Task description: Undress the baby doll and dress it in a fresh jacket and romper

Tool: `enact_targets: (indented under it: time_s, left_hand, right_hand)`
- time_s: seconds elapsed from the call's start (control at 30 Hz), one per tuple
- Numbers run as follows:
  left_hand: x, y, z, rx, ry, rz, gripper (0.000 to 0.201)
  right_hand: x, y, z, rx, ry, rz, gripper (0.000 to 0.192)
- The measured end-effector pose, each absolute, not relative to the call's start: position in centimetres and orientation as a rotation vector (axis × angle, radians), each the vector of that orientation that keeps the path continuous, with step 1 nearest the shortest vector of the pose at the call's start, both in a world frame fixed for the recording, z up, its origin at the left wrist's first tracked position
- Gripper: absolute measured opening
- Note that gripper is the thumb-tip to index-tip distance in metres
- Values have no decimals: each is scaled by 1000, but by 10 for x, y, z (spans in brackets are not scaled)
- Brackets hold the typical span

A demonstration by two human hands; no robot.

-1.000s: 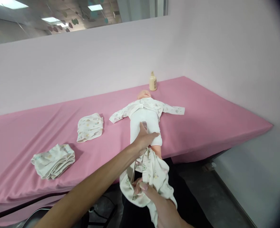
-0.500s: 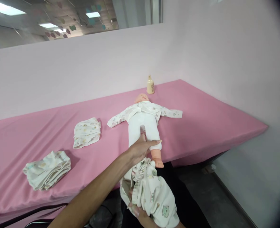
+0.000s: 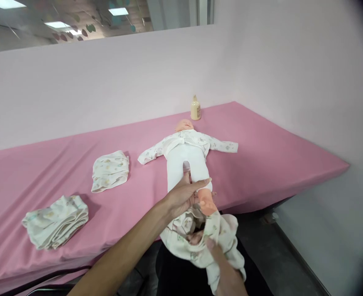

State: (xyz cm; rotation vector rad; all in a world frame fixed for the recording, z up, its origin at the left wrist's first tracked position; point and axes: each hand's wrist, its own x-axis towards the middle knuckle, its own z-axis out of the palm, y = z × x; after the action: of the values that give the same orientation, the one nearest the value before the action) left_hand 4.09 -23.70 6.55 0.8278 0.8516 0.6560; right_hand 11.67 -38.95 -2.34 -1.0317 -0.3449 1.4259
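Left hand [image 3: 184, 193] has its fingers closed round the lower legs of the doll [image 3: 187, 158], which lies face up at the near edge of the pink tabletop [image 3: 261, 160]. Right hand [image 3: 223, 267] fingers are pinched on the printed garment [image 3: 199, 238], bunched below the bare foot [image 3: 206, 202].

Risks, as judged:
- foot snagging in bunched cloth
- doll dragged off the edge

Count: one doll, one bottle [image 3: 195, 110], two folded clothes piles [image 3: 110, 170] [image 3: 55, 221], one held garment

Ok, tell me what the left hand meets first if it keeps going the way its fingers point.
The left hand points up the table, resting on the doll's legs, so it would slide along the white leggings toward the doll's printed top. Depth is hard to judge.
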Motion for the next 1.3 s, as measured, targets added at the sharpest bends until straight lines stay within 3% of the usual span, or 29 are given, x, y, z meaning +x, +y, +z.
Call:
enact_targets:
  time_s: [0.13, 0.23, 0.43, 0.6, 0.67, 0.8, 0.87, 1.03, 1.17, 1.3]
  left_hand:
    - [43, -238, 61, 850, 889, 686, 121]
    - [46, -241, 60, 910, 976, 703, 124]
    - [50, -249, 61, 1132, 1215, 510, 123]
    - [53, -249, 58, 1258, 1195, 698, 127]
    - [52, -248, 62, 1230, 1176, 668, 120]
    - [48, -250, 72, 1213, 1136, 597, 73]
    - [45, -251, 76, 1211, 1099, 596, 62]
    - [30, -266, 78, 1337, 1113, 532, 64]
    - [17, -303, 75, 1787, 1177, 518, 55]
    - [20, -340, 62, 2252, 1301, 437, 62]
  right_hand:
    - [132, -383, -6, -868, 40, 1474, 72]
    - [137, -387, 7, -865, 132, 1486, 75]
    - [136, -387, 24, -928, -11, 1517, 70]
    - [136, -366, 41, -923, -117, 1594, 56]
    - [136, -358, 45, -917, -171, 1598, 52]
    - [138, -345, 46, -927, -198, 1516, 52]
    - [140, -339, 45, -949, -171, 1454, 54]
    - [143, -331, 40, -955, -136, 1422, 55]
    - [142, -332, 37, -902, -152, 1446, 55]
    - [143, -334, 39, -917, -179, 1531, 58]
